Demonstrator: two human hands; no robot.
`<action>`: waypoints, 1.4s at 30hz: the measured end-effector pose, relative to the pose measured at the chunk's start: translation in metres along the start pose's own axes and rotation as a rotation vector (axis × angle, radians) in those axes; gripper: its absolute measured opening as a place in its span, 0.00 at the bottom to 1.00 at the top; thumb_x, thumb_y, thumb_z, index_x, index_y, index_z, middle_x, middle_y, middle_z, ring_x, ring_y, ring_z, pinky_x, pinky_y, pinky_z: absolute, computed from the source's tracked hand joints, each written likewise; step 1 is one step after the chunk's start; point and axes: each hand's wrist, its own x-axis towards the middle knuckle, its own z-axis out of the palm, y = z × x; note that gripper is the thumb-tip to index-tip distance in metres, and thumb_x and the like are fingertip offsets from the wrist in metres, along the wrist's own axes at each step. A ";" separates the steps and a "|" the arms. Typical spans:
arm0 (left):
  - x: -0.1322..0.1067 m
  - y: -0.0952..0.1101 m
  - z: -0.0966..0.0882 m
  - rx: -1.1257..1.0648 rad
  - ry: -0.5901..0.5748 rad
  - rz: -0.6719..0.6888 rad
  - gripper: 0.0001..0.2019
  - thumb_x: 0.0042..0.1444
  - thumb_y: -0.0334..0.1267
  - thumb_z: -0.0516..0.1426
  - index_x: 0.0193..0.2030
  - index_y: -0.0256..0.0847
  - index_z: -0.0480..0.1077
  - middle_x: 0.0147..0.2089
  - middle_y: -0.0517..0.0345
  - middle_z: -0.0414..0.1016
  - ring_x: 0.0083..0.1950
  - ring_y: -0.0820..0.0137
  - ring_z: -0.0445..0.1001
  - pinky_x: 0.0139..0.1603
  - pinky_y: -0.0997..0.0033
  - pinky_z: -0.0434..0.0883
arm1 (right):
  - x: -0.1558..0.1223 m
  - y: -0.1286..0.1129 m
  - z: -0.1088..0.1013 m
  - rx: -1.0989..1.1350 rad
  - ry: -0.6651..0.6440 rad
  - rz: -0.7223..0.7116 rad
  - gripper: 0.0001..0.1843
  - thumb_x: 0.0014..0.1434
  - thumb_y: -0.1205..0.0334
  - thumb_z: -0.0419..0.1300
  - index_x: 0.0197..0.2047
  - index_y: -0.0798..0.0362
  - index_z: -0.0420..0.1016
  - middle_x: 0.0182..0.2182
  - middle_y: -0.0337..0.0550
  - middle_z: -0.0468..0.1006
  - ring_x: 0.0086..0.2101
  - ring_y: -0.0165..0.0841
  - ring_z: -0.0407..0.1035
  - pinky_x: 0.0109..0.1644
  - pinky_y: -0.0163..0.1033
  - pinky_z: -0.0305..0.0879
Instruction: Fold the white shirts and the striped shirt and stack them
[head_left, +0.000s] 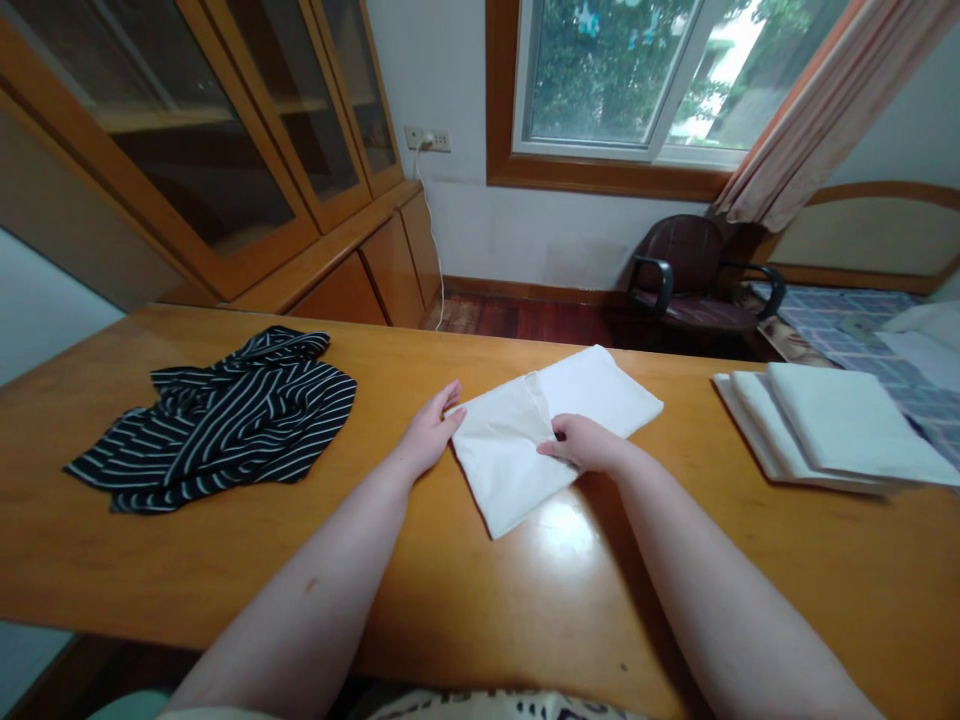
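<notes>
While my left hand (429,432), loosely open, touches a folded white rectangular cloth (499,455), my right hand (583,443), half-curled, seemingly pinches it, brown wooden bench (450,620) beneath.

A cream garment (409,706) bears dark lettering (495,704); both forearms (322,570) are bare.

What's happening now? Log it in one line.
left hand: at left corner of folded white cloth; right hand: on its flap; striped black cloth: rumpled, left; white cloth stack: right
</notes>
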 end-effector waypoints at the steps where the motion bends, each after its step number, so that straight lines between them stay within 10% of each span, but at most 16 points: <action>1: -0.001 0.001 0.000 -0.017 -0.049 -0.010 0.26 0.52 0.41 0.58 0.59 0.41 0.65 0.54 0.48 0.73 0.53 0.64 0.71 0.57 0.62 0.65 | -0.001 0.004 -0.002 0.067 -0.058 -0.013 0.11 0.50 0.53 0.63 0.32 0.53 0.75 0.26 0.39 0.75 0.24 0.29 0.65 0.27 0.33 0.58; 4: -0.009 0.010 0.003 0.091 -0.174 -0.001 0.22 0.54 0.44 0.57 0.55 0.40 0.69 0.43 0.53 0.76 0.43 0.66 0.74 0.48 0.66 0.69 | -0.002 0.013 -0.007 0.191 -0.142 -0.028 0.16 0.46 0.49 0.65 0.31 0.53 0.73 0.22 0.34 0.70 0.20 0.26 0.61 0.23 0.31 0.55; 8: -0.019 0.027 0.009 0.374 -0.312 0.055 0.14 0.58 0.46 0.53 0.43 0.43 0.75 0.41 0.53 0.78 0.43 0.63 0.74 0.43 0.68 0.67 | -0.012 0.018 -0.011 0.058 0.052 0.096 0.17 0.47 0.46 0.63 0.29 0.53 0.72 0.21 0.36 0.70 0.20 0.28 0.61 0.25 0.33 0.56; 14: -0.026 0.037 0.019 0.841 -0.248 -0.054 0.13 0.61 0.43 0.49 0.31 0.41 0.69 0.32 0.51 0.75 0.35 0.63 0.72 0.33 0.70 0.60 | -0.041 0.016 -0.011 -0.298 0.134 0.100 0.25 0.51 0.37 0.58 0.25 0.52 0.74 0.29 0.48 0.76 0.30 0.36 0.69 0.33 0.37 0.58; 20: -0.037 0.045 0.017 0.648 -0.406 -0.014 0.14 0.60 0.47 0.48 0.29 0.42 0.66 0.30 0.56 0.72 0.32 0.66 0.69 0.30 0.70 0.58 | -0.049 0.022 -0.004 -0.376 0.190 -0.078 0.16 0.59 0.52 0.55 0.26 0.51 0.73 0.30 0.44 0.77 0.34 0.35 0.68 0.37 0.36 0.57; 34: -0.031 0.026 0.030 0.622 -0.149 -0.226 0.17 0.57 0.49 0.54 0.47 0.40 0.68 0.26 0.57 0.71 0.30 0.63 0.71 0.30 0.69 0.62 | -0.042 0.039 -0.007 -0.153 0.202 -0.139 0.11 0.59 0.56 0.54 0.28 0.52 0.68 0.28 0.41 0.72 0.30 0.32 0.64 0.34 0.35 0.57; 38: -0.038 0.041 0.026 0.688 0.013 0.074 0.19 0.58 0.44 0.54 0.53 0.40 0.69 0.42 0.48 0.76 0.42 0.59 0.74 0.44 0.63 0.67 | -0.039 0.046 -0.005 -0.109 0.220 -0.152 0.12 0.58 0.56 0.55 0.27 0.52 0.68 0.27 0.40 0.71 0.29 0.31 0.64 0.34 0.35 0.57; 42: -0.042 0.057 0.045 0.850 -0.356 0.490 0.18 0.62 0.39 0.49 0.57 0.44 0.67 0.60 0.52 0.68 0.60 0.61 0.65 0.63 0.58 0.58 | -0.035 0.051 -0.004 -0.123 0.240 -0.168 0.12 0.58 0.56 0.56 0.27 0.53 0.68 0.28 0.41 0.71 0.29 0.32 0.63 0.34 0.35 0.57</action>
